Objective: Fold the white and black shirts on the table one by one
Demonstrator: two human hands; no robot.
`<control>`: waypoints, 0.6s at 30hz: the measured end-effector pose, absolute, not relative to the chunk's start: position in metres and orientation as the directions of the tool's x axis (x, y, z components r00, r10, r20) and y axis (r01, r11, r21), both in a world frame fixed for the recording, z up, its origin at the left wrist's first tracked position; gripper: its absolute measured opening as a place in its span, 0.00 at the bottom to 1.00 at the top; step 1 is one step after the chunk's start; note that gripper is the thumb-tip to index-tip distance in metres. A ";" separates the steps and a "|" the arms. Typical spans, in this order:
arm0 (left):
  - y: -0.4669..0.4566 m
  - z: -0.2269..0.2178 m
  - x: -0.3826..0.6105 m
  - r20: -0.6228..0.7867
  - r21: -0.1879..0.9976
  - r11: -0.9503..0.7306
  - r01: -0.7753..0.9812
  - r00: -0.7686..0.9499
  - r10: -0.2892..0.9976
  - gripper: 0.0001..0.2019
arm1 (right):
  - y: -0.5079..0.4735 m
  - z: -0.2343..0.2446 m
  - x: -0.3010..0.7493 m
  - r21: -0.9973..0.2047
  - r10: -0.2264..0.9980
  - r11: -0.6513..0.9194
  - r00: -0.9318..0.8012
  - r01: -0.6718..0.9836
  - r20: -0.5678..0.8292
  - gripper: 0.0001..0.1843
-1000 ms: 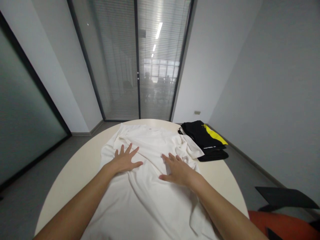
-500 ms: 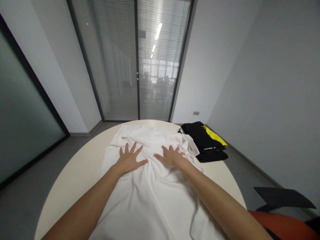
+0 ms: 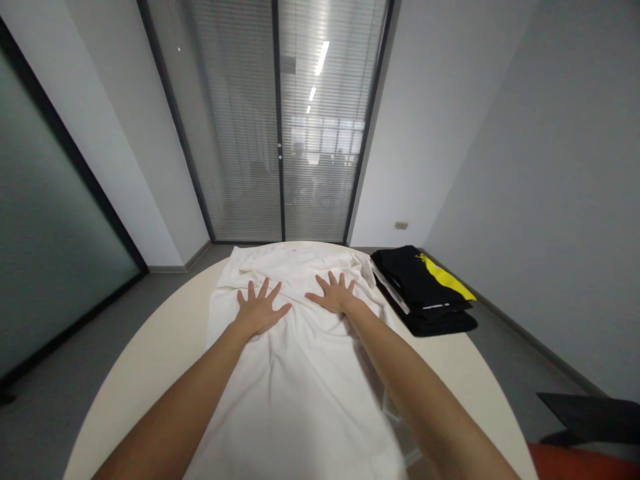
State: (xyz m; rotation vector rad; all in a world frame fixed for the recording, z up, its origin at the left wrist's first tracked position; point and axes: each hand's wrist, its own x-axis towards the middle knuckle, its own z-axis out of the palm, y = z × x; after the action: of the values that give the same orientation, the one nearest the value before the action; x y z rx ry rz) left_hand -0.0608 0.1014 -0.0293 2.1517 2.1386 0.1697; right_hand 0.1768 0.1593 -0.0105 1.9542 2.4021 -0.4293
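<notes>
A white T-shirt (image 3: 300, 387) lies spread over the round table, its collar end at the far edge and its lower part toward me. My left hand (image 3: 257, 310) rests flat on the upper left of the cloth, fingers spread. On the upper right, my right hand (image 3: 335, 293) also presses down with its fingers apart. Creases run through the fabric around both hands. Part of the shirt's right side is hidden under my right forearm.
A stack of folded black clothes (image 3: 407, 283), the top one with a yellow patch, sits at the right of the cream table (image 3: 145, 373). An orange-red chair (image 3: 580, 460) with a black armrest (image 3: 595, 417) stands at the lower right. Glass doors with blinds (image 3: 240, 133) are beyond.
My right hand has shifted slightly left and away from me across the shirt. The shirt's right sleeve no longer lies over the black stack's edge. Creases below the hands look smoother.
</notes>
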 end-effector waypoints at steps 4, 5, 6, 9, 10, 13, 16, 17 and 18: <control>0.122 -0.031 -0.062 0.016 0.140 0.001 0.990 -0.004 1.000 0.45 | 0.185 -0.015 0.180 -0.176 0.968 0.155 -0.185 0.972 -0.169 0.52; 0.127 -0.031 -0.062 0.012 0.140 0.000 0.990 -0.002 1.000 0.45 | 0.191 -0.016 0.180 -0.167 0.971 0.142 -0.170 0.976 -0.168 0.52; 0.132 -0.031 -0.062 0.008 0.140 -0.002 0.990 0.001 1.000 0.45 | 0.197 -0.017 0.181 -0.157 0.974 0.131 -0.156 0.979 -0.166 0.51; 0.147 -0.032 -0.062 0.009 0.137 -0.015 0.990 0.014 1.000 0.44 | 0.211 -0.020 0.183 -0.141 0.980 0.113 -0.134 0.984 -0.149 0.51; 0.151 -0.032 -0.062 0.010 0.135 -0.020 0.991 0.018 1.000 0.44 | 0.214 -0.021 0.184 -0.145 0.981 0.114 -0.134 0.983 -0.137 0.51; 0.160 -0.033 -0.063 0.019 0.142 -0.028 0.989 0.026 0.999 0.44 | 0.221 -0.024 0.185 -0.164 0.987 0.120 -0.136 0.979 -0.091 0.53; 0.160 -0.034 -0.064 0.064 0.155 -0.053 0.986 0.044 0.997 0.44 | 0.219 -0.026 0.187 -0.175 0.989 0.134 -0.142 0.975 -0.035 0.53; 0.158 -0.034 -0.064 0.089 0.156 -0.071 0.985 0.058 0.994 0.43 | 0.216 -0.026 0.187 -0.182 0.989 0.143 -0.149 0.973 -0.022 0.52; 0.154 -0.034 -0.065 0.115 0.155 -0.092 0.984 0.074 0.991 0.41 | 0.212 -0.026 0.187 -0.189 0.988 0.151 -0.156 0.970 -0.012 0.52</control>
State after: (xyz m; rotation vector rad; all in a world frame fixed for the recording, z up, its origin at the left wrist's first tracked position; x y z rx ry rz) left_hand -0.0647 0.1540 -0.0336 2.2756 2.0920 0.2956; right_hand 0.1875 0.2121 -0.0260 2.1097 2.4668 -0.2480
